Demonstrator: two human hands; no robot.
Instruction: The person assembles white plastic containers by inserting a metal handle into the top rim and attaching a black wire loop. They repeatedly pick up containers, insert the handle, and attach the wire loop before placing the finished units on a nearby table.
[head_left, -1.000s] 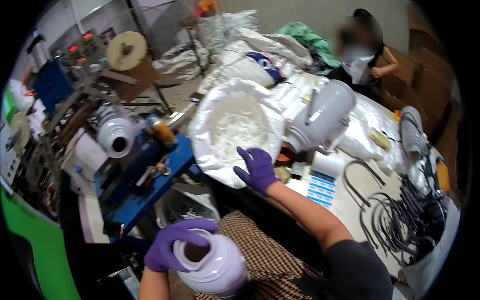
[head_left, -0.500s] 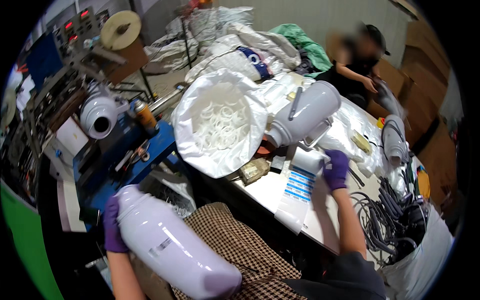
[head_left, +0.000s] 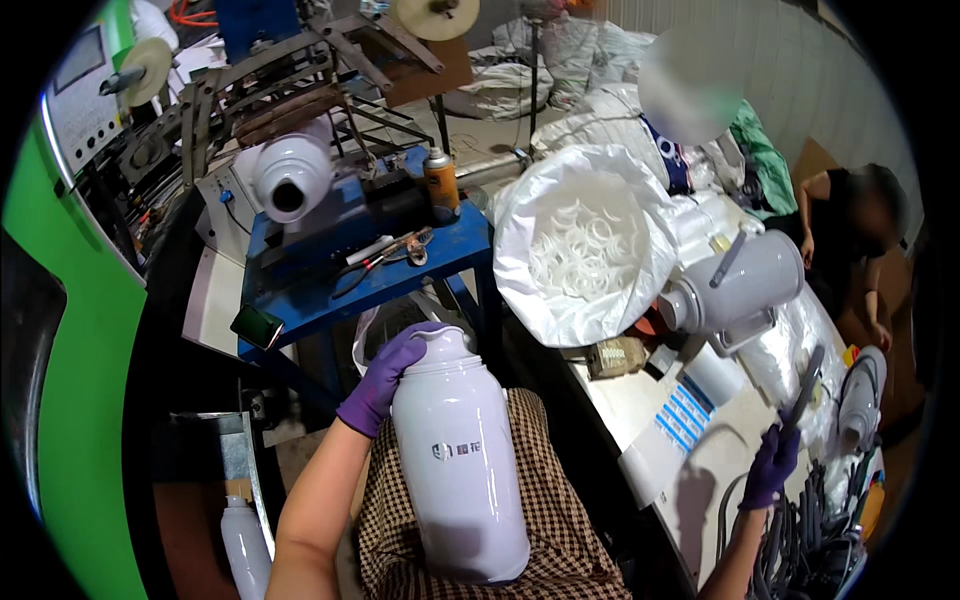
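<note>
A glossy pale grey thermos flask body stands on my lap, leaning slightly, with a small dark mark on its front. My left hand, in a purple glove, is closed around its spouted neck. Over the right side of the table, my right hand, also gloved in purple, grips a long grey carrying handle that points upward. Beyond it, another grey flask with handles lies on its side. A sheet of blue-and-white labels lies to the left of my right hand.
An open white sack holds many white plastic rings. A blue stand carries pliers and a spray can. Loose grey handles are heaped at right. A co-worker sits at the far right.
The view has swung left. The flask has come upright on my lap under my left hand. My right hand has moved from the label sheet to the right and taken a grey handle.
</note>
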